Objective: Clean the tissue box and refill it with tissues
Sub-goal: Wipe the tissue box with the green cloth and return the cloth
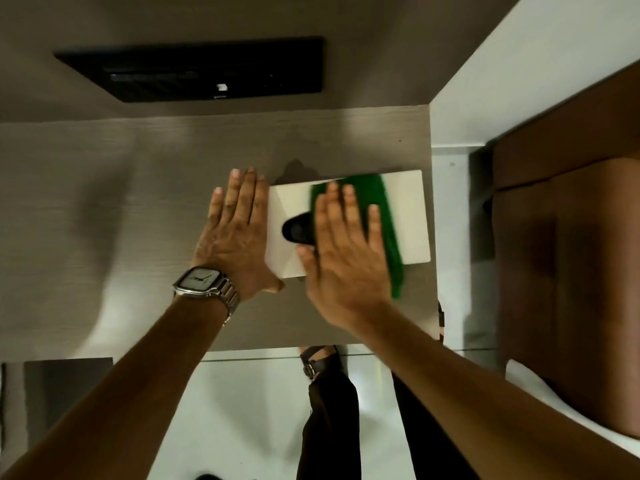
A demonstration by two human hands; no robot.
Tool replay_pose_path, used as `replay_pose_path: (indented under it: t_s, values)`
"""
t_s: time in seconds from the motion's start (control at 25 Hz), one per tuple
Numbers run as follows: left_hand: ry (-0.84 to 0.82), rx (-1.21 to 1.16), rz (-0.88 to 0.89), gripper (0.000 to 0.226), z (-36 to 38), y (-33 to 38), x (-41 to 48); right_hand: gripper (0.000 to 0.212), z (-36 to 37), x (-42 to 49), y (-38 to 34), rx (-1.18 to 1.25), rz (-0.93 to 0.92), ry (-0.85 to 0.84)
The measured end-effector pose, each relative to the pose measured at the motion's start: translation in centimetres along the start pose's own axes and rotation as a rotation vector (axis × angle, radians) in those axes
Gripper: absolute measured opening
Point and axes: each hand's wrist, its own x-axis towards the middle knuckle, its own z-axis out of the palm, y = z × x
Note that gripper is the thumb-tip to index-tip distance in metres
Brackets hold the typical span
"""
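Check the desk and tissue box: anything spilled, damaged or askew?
Nothing stands out. The tissue box sits flat on the desk, intact, with the green cloth under the right hand; left hand braces it.

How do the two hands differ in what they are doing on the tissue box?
The right hand lies flat on a green cloth on top of the tissue box; the left hand braces the box's end, touching no cloth. The left wrist wears a watch; the right is bare. Both hands are open-palmed.
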Motion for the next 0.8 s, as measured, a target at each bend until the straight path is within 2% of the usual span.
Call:
replay_pose_path:
  t_s: [0.08, 0.16, 0.28, 0.56, 0.8]
  values:
    - [0.015, 0.0, -0.001, 0.148, 0.0, 0.0, 0.1, 0.066, 0.3, 2.3, -2.7, 0.014, -0.152, -0.006]
    - [-0.013, 0.015, -0.021, 0.154, -0.1, -0.3, 0.1, 0.064, -0.3, 4.4, -1.9, -0.022, -0.24, -0.011]
    - [-0.033, 0.009, -0.029, 0.161, -0.3, -0.4, 0.0, 0.064, -1.2, 5.6, 2.1, -0.074, -0.112, -0.009]
    - [-0.036, -0.003, -0.033, 0.162, -0.1, -0.4, -0.1, 0.065, -2.9, 4.3, 7.2, 0.023, 0.211, 0.042]
    - [-0.027, 0.021, -0.022, 0.164, 0.0, -0.3, -0.3, 0.056, -2.9, 3.3, 8.7, 0.243, 0.145, 0.148]
